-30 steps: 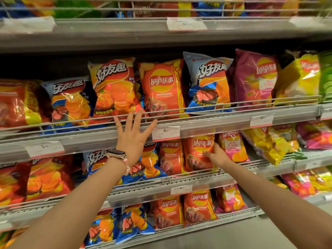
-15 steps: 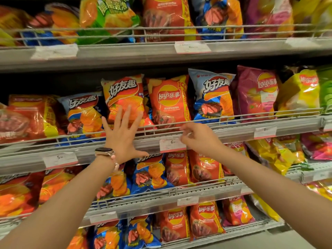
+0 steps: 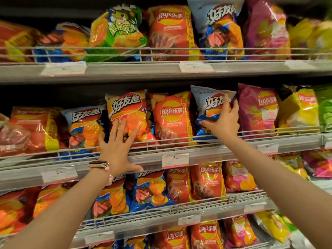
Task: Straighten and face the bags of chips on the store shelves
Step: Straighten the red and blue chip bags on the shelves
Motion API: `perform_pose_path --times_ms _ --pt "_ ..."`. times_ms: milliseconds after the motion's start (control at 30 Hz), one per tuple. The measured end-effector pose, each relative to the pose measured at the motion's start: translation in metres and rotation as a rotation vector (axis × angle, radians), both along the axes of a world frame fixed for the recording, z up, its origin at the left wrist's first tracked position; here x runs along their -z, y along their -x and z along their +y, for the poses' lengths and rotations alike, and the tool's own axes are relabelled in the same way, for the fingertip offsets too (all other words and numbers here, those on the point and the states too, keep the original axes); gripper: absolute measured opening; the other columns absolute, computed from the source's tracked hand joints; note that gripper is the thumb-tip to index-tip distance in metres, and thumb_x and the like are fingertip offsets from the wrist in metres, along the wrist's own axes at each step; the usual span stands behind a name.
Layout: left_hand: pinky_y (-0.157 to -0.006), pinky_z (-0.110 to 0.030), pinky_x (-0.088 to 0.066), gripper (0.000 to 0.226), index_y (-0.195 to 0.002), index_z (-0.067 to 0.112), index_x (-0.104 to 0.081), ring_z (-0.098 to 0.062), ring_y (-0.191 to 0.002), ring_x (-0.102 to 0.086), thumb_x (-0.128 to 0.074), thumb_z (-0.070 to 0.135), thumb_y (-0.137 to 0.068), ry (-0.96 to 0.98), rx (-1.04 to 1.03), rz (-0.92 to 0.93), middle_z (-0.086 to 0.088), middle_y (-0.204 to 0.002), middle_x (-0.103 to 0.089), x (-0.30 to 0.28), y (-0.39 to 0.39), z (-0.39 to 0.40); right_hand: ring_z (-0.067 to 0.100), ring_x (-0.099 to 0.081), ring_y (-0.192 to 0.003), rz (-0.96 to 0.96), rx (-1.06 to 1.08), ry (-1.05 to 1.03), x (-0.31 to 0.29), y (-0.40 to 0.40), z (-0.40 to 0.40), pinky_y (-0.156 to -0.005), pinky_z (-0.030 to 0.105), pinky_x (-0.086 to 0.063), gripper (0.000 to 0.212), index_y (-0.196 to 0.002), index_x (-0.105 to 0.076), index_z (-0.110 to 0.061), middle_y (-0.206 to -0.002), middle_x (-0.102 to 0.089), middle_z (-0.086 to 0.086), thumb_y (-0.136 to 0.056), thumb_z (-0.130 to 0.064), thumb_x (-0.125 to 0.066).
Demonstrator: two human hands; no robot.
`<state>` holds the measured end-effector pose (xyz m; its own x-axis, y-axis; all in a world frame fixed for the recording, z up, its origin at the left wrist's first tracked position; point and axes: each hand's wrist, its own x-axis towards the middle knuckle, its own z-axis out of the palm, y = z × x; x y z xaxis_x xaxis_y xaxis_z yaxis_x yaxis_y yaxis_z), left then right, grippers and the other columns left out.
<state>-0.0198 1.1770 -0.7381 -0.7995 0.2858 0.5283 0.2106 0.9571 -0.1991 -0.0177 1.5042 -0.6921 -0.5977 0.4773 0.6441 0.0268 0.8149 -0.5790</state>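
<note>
1. The glossy pale-blue and white chip bag with the red oval logo (image 3: 211, 112) stood on the middle shelf behind the thin wire front rail (image 3: 179, 141), between a red foil chip bag with a yellow roundel (image 3: 170, 115) and a purple foil chip bag (image 3: 256, 108).
2. The right hand (image 3: 221, 121) gripped that blue bag: its fingers (image 3: 226, 105) curled round the bag's right edge, the thumb pressed low on its face, just above the rail.
3. The left hand (image 3: 117, 150) lay flat and spread on an orange crinkled-foil chip bag (image 3: 126, 114), fingertips on its lower half, thumb stretched out beneath along the grey shelf lip (image 3: 107, 164). It held nothing; it only pressed.
4. I judged these bags very light, puffed with air, slick in the foil and full of brittle chips. A hard squeeze could crush the contents or pop a seam.
5. The sensible hold looked to be at the side seams or the top crimp, turning the bag gently until its face squared to the aisle, rather than pinching the belly.
6. Beyond the fingers, to the left, sat a darker blue chip bag (image 3: 84, 126), leaning somewhat. Above, a green chip bag (image 3: 116, 33) slumped crooked on the upper shelf. White price tags (image 3: 175, 159) hung below the hands.
</note>
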Motion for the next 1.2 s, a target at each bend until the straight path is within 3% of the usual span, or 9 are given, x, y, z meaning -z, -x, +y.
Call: perform_pose_path --times_ms 133,300,400,467,533,667,767,867,1200 --pt "-0.11 -0.064 -0.01 0.138 -0.134 0.041 0.04 -0.028 -0.139 0.033 -0.058 0.09 -0.049 0.025 -0.018 -0.018 -0.004 -0.143 0.046 -0.001 -0.001 0.0 0.037 -0.042 -0.124 -0.012 -0.038 0.015 0.002 0.003 0.006 -0.092 0.05 -0.046 0.111 -0.15 -0.013 -0.031 -0.141 -0.034 0.016 -0.065 -0.053 -0.08" --pt "-0.111 -0.064 -0.012 0.136 -0.142 0.04 0.027 -0.027 -0.143 0.025 -0.062 0.086 -0.05 -0.042 0.054 -0.033 -0.002 -0.151 0.037 -0.003 -0.004 -0.002 0.034 -0.046 -0.12 0.003 -0.076 0.049 -0.006 -0.002 0.004 -0.089 0.046 -0.046 0.104 -0.148 -0.021 -0.028 -0.132 -0.041 0.016 -0.066 -0.048 -0.081" --pt "-0.113 -0.06 -0.02 0.123 -0.152 0.03 -0.014 -0.03 -0.147 0.001 -0.067 0.08 -0.053 -0.393 0.243 0.057 -0.009 -0.16 0.001 -0.007 -0.008 -0.008 0.034 -0.046 -0.12 0.06 -0.107 0.047 -0.018 -0.011 0.003 -0.089 0.043 -0.046 0.101 -0.147 -0.022 -0.03 -0.133 -0.041 0.014 -0.067 -0.045 -0.081" --pt "-0.115 -0.053 -0.022 0.11 -0.149 0.026 -0.026 -0.03 -0.145 -0.01 -0.075 0.066 -0.059 -0.65 0.274 0.166 -0.012 -0.158 -0.011 -0.011 -0.012 -0.007 0.033 -0.047 -0.12 0.089 -0.123 0.035 -0.025 -0.017 0.003 -0.091 0.043 -0.045 0.1 -0.147 -0.023 -0.03 -0.133 -0.042 0.013 -0.067 -0.047 -0.08" --pt "-0.115 -0.049 -0.024 0.108 -0.149 0.026 -0.022 -0.031 -0.144 -0.012 -0.077 0.061 -0.062 -0.833 0.195 0.176 -0.012 -0.156 -0.012 -0.023 -0.015 0.002 0.032 -0.049 -0.119 0.105 -0.136 0.034 -0.031 -0.023 0.002 -0.092 0.043 -0.045 0.099 -0.147 -0.024 -0.029 -0.134 -0.043 0.012 -0.067 -0.05 -0.079" --pt "-0.111 -0.052 -0.031 0.13 -0.152 0.03 -0.003 -0.036 -0.141 -0.024 -0.081 0.065 -0.054 -1.093 0.153 -0.161 -0.016 -0.156 -0.018 -0.044 0.005 0.013 0.03 -0.049 -0.12 0.122 -0.185 0.028 -0.032 -0.036 -0.008 -0.093 0.041 -0.045 0.099 -0.146 -0.025 -0.028 -0.134 -0.044 0.011 -0.067 -0.049 -0.08" --pt "-0.106 -0.052 -0.039 0.13 -0.152 0.024 0.001 -0.038 -0.133 -0.039 -0.082 0.059 -0.058 -1.015 0.084 -0.204 -0.017 -0.149 -0.036 -0.049 0.014 0.019 0.029 -0.05 -0.118 0.16 -0.196 -0.016 -0.028 -0.044 -0.018 -0.091 0.039 -0.046 0.098 -0.146 -0.027 -0.028 -0.132 -0.045 0.01 -0.067 -0.049 -0.08" --pt "-0.102 -0.049 -0.043 0.117 -0.152 0.019 -0.01 -0.036 -0.126 -0.047 -0.083 0.047 -0.065 -0.998 0.073 -0.113 -0.015 -0.141 -0.046 -0.051 0.015 0.024 0.028 -0.051 -0.117 0.148 -0.222 -0.033 -0.028 -0.05 -0.026 -0.091 0.04 -0.047 0.097 -0.146 -0.028 -0.03 -0.129 -0.047 0.009 -0.066 -0.053 -0.079" --pt "-0.102 -0.043 -0.044 0.097 -0.149 0.02 -0.026 -0.029 -0.124 -0.05 -0.081 0.041 -0.072 -1.06 0.223 0.047 -0.007 -0.138 -0.051 -0.081 -0.007 0.002 0.025 -0.051 -0.114 0.146 -0.233 -0.221 -0.025 -0.067 -0.054 -0.08 0.038 -0.048 0.097 -0.146 -0.03 -0.027 -0.125 -0.049 0.007 -0.066 -0.057 -0.076"
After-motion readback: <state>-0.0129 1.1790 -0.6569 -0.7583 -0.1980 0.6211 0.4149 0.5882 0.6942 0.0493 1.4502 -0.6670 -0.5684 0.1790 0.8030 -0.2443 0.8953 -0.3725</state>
